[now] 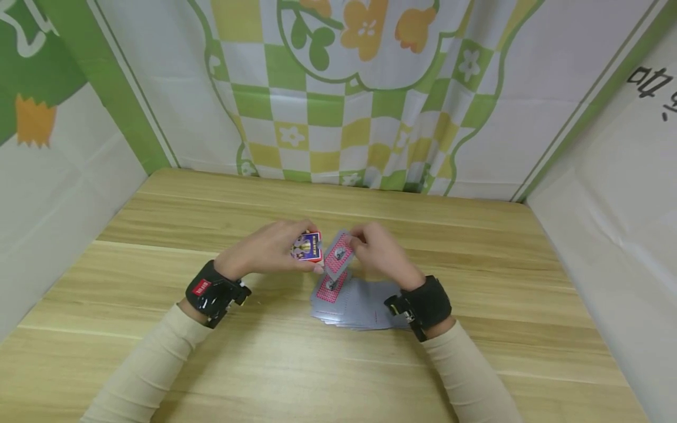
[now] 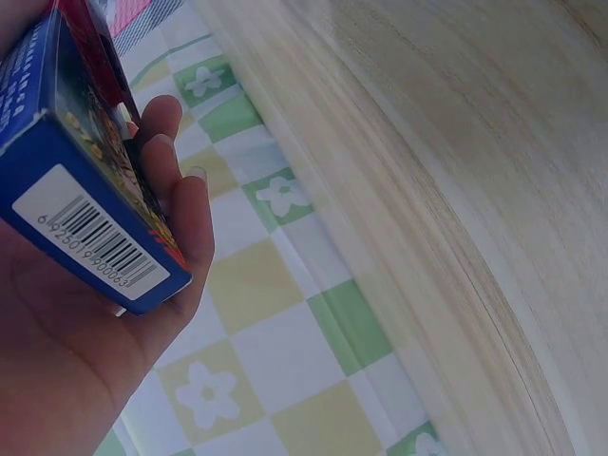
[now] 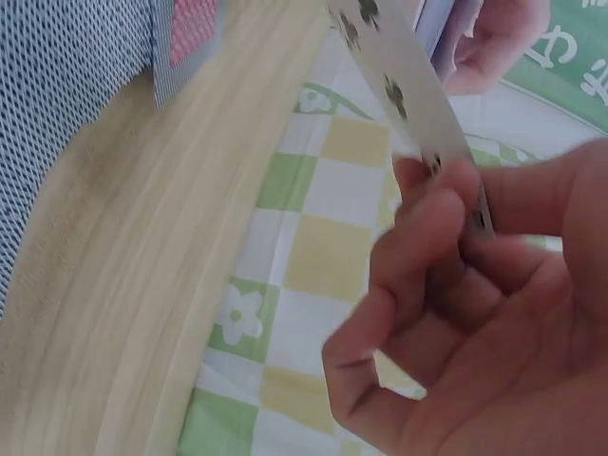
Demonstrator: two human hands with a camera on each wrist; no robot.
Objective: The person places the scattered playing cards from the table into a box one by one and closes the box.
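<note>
My left hand (image 1: 259, 249) grips a small blue and red card box (image 1: 305, 247) with a picture on its front. A white barcode label (image 2: 90, 237) shows on the box's end in the left wrist view. Close to the box, my right hand (image 1: 381, 252) pinches a playing card (image 1: 337, 256) between thumb and fingers, tilted, its red patterned back facing the head camera. Black pips show on that card's face (image 3: 394, 90) in the right wrist view. Below it lies another red-backed portion (image 1: 329, 292), on a grey, finely patterned layered pile (image 1: 365, 308).
The pile lies on a wooden tabletop (image 1: 254, 352), partly beneath my right wrist. A checked green, yellow and white curtain (image 1: 322, 111) hangs behind the table's far edge. White cloth walls (image 1: 608, 194) stand at both sides.
</note>
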